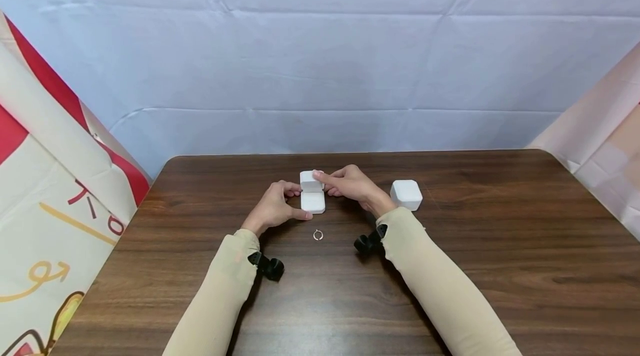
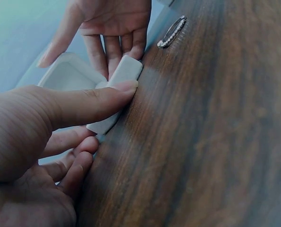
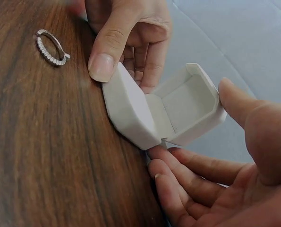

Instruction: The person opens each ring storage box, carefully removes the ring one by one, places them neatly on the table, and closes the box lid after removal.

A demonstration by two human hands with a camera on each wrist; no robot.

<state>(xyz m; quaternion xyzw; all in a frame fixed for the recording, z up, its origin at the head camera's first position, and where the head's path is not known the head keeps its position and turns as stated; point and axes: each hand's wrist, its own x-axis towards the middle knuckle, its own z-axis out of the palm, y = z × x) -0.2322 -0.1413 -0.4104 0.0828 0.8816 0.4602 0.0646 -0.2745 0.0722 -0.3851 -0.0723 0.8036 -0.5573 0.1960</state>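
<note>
A white ring box (image 1: 313, 203) stands on the table with its lid (image 3: 190, 101) raised, hinge side away from me. My left hand (image 1: 272, 209) grips the base from the left, thumb at the front edge and fingers toward the back. On the other side, my right hand (image 1: 352, 182) holds the lid, its thumb on the rim and the fingers behind near the hinge. A thin ring (image 1: 318, 235) set with small stones lies on the wood just in front of the box, touched by neither hand. The right wrist view shows the lid's hollow inside.
Right of my right hand sits a second white box-like piece (image 1: 406, 194) with cut corners. The brown wooden table (image 1: 500, 267) runs back to a pale cloth (image 1: 320, 67). Patterned cloth (image 1: 60, 222) hangs at the left. Each wrist wears a black camera (image 1: 270, 268).
</note>
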